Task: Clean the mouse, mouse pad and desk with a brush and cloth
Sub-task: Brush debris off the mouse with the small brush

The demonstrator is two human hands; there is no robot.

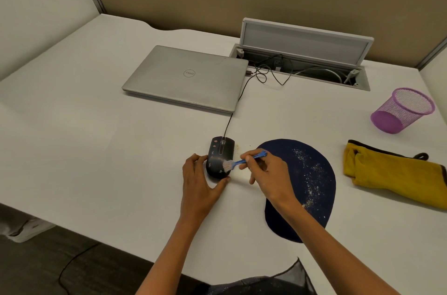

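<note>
Right hand (266,173): thumb and forefinger pinched the blue handle of a small brush (242,161), the other fingers loosely curled below it. Brush lay nearly level, long axis running left to right, pale bristles pointing left and slightly toward the person, the forked handle end up and to the right above the knuckles. Bristles touched the rear right part of the mouse (219,159). Left hand (200,181) cupped the mouse's rear from the left, fingers curled along its left flank, thumb hooked under its near end. Mouse sat on the bare desk (96,149), just left of the mouse pad (312,185) and apart from it; long axis ran away from the person, button end pointing toward the back, pale specks and small reddish marks on its dark shell. Its cable (229,120) led from the front past the right edge of a closed silver laptop (188,77) and on to an open cable hatch (302,60). Mouse pad: dark blue, rounded, long axis near to far, dusted with a band of light crumbs; right forearm crossed its left part. A few brownish specks on the desk between mouse and pad. Farther right lay a folded yellow cloth (391,173) and, behind it, a purple mesh cup (401,110).
</note>
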